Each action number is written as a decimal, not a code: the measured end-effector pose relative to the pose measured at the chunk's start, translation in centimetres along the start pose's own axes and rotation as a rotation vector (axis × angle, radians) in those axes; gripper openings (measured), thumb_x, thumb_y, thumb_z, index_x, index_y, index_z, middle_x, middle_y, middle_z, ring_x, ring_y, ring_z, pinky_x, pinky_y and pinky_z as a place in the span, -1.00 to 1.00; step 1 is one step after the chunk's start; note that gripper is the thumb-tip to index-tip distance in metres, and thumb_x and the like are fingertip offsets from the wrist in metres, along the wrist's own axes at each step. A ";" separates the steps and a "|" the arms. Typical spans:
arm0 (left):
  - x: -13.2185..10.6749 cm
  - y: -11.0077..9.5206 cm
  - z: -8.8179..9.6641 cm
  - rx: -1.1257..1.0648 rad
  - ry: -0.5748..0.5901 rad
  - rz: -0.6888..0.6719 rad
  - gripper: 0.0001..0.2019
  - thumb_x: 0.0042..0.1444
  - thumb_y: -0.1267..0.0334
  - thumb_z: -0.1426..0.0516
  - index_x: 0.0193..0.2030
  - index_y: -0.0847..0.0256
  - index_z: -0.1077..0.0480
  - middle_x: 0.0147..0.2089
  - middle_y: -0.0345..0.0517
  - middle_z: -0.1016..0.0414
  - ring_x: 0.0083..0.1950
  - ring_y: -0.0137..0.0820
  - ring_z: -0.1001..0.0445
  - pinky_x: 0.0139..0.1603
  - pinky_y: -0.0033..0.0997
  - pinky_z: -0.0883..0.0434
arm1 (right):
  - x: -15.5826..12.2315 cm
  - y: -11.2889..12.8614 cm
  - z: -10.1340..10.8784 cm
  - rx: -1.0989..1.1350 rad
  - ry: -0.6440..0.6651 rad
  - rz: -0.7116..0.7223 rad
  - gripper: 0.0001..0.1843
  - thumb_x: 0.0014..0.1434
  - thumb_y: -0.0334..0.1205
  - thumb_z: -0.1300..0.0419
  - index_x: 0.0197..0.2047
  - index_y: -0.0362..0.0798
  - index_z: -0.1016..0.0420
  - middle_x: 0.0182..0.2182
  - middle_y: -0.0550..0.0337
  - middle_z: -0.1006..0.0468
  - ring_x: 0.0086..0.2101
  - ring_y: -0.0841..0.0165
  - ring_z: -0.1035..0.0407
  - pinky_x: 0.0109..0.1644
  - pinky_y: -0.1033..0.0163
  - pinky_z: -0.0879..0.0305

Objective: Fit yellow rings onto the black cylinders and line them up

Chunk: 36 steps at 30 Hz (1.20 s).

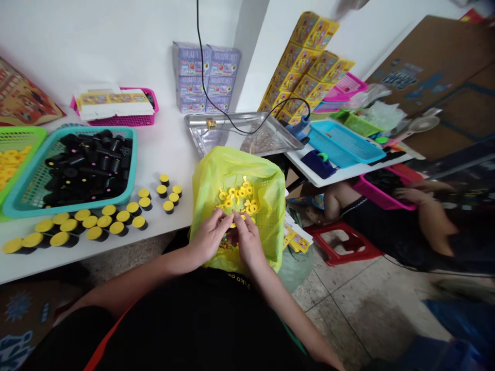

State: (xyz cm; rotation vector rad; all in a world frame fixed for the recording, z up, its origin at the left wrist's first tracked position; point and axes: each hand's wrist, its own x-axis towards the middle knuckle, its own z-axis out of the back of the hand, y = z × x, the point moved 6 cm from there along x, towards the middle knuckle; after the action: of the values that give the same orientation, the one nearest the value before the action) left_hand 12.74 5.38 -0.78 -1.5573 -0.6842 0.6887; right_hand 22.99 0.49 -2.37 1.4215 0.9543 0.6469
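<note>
My left hand (211,234) and my right hand (249,238) meet over a basket lined with a yellow-green plastic bag (270,237). Between my fingertips, both hands pinch a small yellow plastic piece (233,224), mostly hidden by the fingers. Just beyond them, several yellow ring-shaped pieces (240,193) with small tabs lie inside the bag. Tiny multicoloured bits (225,243) show below my hands. To the left, several short black cylinders with yellow tops (104,221) stand in loose rows on the white table (166,149).
A teal basket (133,170) holds black parts, beside a green basket (38,135) of yellow pieces. A metal tray (193,121) lies behind the bag under a hanging black cable. Purple boxes (209,77) and yellow boxes (297,62) are stacked behind. Another person sits at right, near a red stool (348,252).
</note>
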 end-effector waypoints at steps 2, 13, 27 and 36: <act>-0.1 0.2 -0.1 -0.052 -0.010 -0.007 -0.56 0.27 -0.19 -0.09 -0.36 0.14 -0.21 -0.49 -0.33 -0.25 -0.53 -0.51 -0.25 -0.54 -0.48 -0.21 | -0.2 -0.3 -0.3 0.068 -0.030 0.000 -0.58 0.08 0.17 -0.34 -0.39 0.05 -0.32 -0.67 0.43 -0.28 -0.67 0.44 -0.16 -0.60 0.31 -0.04; 0.1 0.3 0.4 -0.283 -0.053 0.098 -0.53 0.12 -0.20 -0.23 -0.34 0.17 -0.22 -0.52 -0.34 -0.24 -0.59 -0.59 -0.22 -0.63 -0.59 -0.05 | 0.4 0.6 -0.9 0.266 0.117 0.014 -0.57 0.11 0.26 -0.28 -0.29 0.06 -0.40 -0.62 0.34 -0.39 -0.63 0.36 -0.31 -0.60 0.28 -0.10; 0.6 -1.0 -0.1 -0.240 0.172 0.026 -0.53 0.09 -0.20 -0.27 -0.35 0.19 -0.30 -0.56 -0.26 -0.40 -0.54 -0.47 -0.39 -0.53 -0.48 -0.23 | 0.7 0.7 -0.4 0.294 0.299 -0.217 -0.65 -0.17 -0.09 -0.43 -0.31 0.04 -0.45 -0.58 0.32 -0.47 -0.63 0.35 -0.36 -0.58 0.28 -0.21; 0.6 -1.7 1.0 0.087 0.128 -0.156 -0.63 0.12 -0.11 -0.29 -0.26 0.19 -0.43 -0.42 -0.15 -0.46 -0.42 -0.40 -0.42 -0.40 -0.38 -0.36 | 1.0 0.2 0.0 0.271 0.189 -0.074 -0.74 -0.17 -0.17 -0.41 -0.34 0.04 -0.53 -0.52 0.28 -0.48 -0.63 0.40 -0.27 -0.59 0.25 -0.17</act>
State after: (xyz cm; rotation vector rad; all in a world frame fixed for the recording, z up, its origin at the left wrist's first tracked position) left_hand 12.30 6.62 0.78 -1.4383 -0.6636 0.4924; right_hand 23.52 1.32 -2.29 1.5734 1.2753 0.6217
